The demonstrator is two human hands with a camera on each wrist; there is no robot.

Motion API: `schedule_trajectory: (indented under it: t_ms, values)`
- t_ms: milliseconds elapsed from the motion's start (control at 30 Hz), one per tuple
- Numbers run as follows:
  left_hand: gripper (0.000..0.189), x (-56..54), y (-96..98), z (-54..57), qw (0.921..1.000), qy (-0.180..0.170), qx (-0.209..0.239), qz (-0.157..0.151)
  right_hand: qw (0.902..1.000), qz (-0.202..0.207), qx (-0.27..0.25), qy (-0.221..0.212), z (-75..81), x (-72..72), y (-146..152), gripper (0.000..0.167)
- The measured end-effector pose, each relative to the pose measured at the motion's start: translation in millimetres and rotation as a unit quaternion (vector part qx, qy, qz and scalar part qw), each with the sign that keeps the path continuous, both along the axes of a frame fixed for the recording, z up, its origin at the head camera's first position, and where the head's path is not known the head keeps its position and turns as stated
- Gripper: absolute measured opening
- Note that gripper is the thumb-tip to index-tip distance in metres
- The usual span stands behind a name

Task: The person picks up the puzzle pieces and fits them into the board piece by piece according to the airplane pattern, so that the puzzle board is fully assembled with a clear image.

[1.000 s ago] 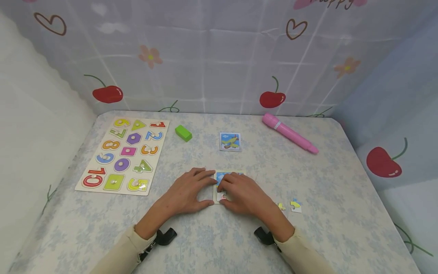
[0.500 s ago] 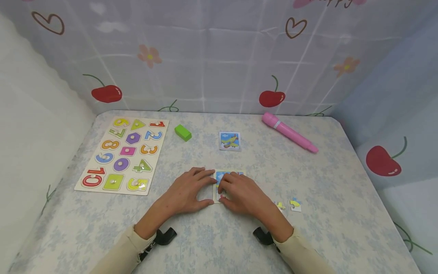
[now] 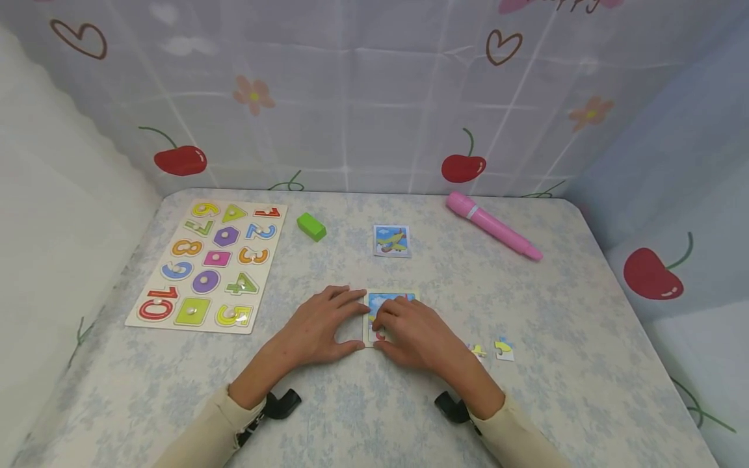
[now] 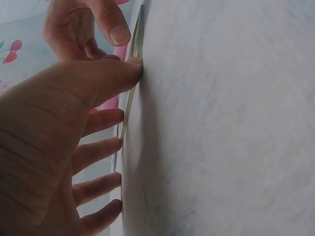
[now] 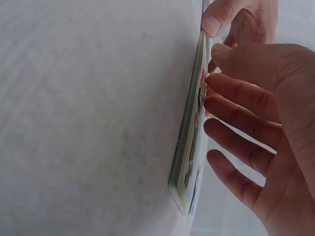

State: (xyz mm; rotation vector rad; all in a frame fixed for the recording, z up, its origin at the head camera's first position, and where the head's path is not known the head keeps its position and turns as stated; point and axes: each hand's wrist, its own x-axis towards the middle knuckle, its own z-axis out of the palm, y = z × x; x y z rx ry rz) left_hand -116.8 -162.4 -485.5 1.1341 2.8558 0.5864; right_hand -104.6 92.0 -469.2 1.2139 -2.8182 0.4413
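Note:
A small jigsaw board [image 3: 380,298] with a blue-sky picture lies flat between both hands. My left hand [image 3: 322,325] rests at its left edge, thumb [image 4: 129,70] against the near corner and the other fingers [image 4: 101,150] spread along the side. Over the board's right part lies my right hand [image 3: 417,333], its fingertips touching the picture near a red patch, its thumb [image 5: 226,55] near the front edge. The right hand hides much of the picture. Two loose jigsaw pieces, one yellow [image 3: 478,350] and one yellow and blue [image 3: 504,349], lie beside the right wrist.
Behind the jigsaw lies a square picture card [image 3: 392,240] with a yellow plane. A number-and-shape peg board [image 3: 263,270] takes up the left side, with a green block [image 3: 311,227] beside it. At the back right lies a pink marker-shaped stick [image 3: 494,226].
Right fingers shift slightly on the jigsaw, and a red patch shows a little differently beneath them. The left hand stays in place. The whole view drifts slightly.

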Motion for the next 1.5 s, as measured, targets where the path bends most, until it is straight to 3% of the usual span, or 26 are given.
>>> schedule_trajectory:
  t_ms: [200,367,567,833,1167,1500]
  values:
    - [0.059,0.0,0.6,0.5,1.0000,-0.004,0.000,0.000,1.0000,-0.003,-0.007,-0.005,2.7,1.8,4.6,0.015]
    - [0.061,0.5,0.9,1.2,1.0000,-0.007,-0.001,0.001,0.9991,-0.037,-0.014,-0.014,8.2,3.5,18.1,0.020]
    - [0.055,0.8,2.0,1.7,0.9996,-0.018,-0.021,0.001,0.9963,-0.076,-0.038,-0.009,11.7,8.0,50.8,0.023]
    - [0.047,4.0,4.3,7.4,0.9981,-0.039,-0.040,-0.027,0.9891,-0.138,-0.052,-0.004,12.6,20.4,98.0,0.025]
    - [0.046,4.4,2.9,7.5,0.9979,-0.021,-0.047,-0.040,0.9834,-0.178,-0.031,-0.014,7.3,39.3,130.8,0.026]
    - [0.046,4.7,2.2,7.2,0.9985,-0.021,-0.032,-0.039,0.9766,-0.198,-0.019,-0.081,4.7,49.9,142.7,0.037]
